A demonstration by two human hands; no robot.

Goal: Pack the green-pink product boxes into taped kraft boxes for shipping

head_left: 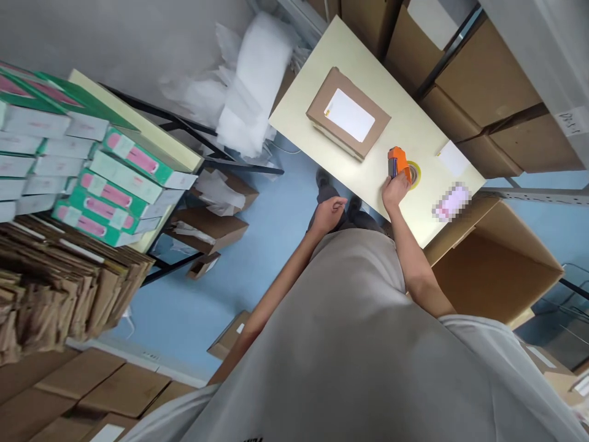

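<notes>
Since the view's tilted, I'll just go from the left. Green-and-pink cartons are stacked on a shelf, print too small to read, with flattened cardboard bundled below them. Next over there's a heap of white foam wrap against the wall, then blue floor with a few open boxes lying on it.

Then comes the left hand, loosely curled and holding nothing, hanging just off the near edge of the table. The table is pale yellow. A flat brown parcel sits on it with a blank-looking white label on top.

Just right of that is the tape gun: bright orange body, dark front end, yellowish roll peeking out beside it. It sits on the table near the front edge, and the right hand is clamped round its handle end. So the hands are apart and only the right one has anything.

Further right a white slip lies on the table, then a blurred pinkish patch. Big brown crates of cardboard are stacked along the right side. A white tag on a grey upright has handwriting I can't make out.
</notes>
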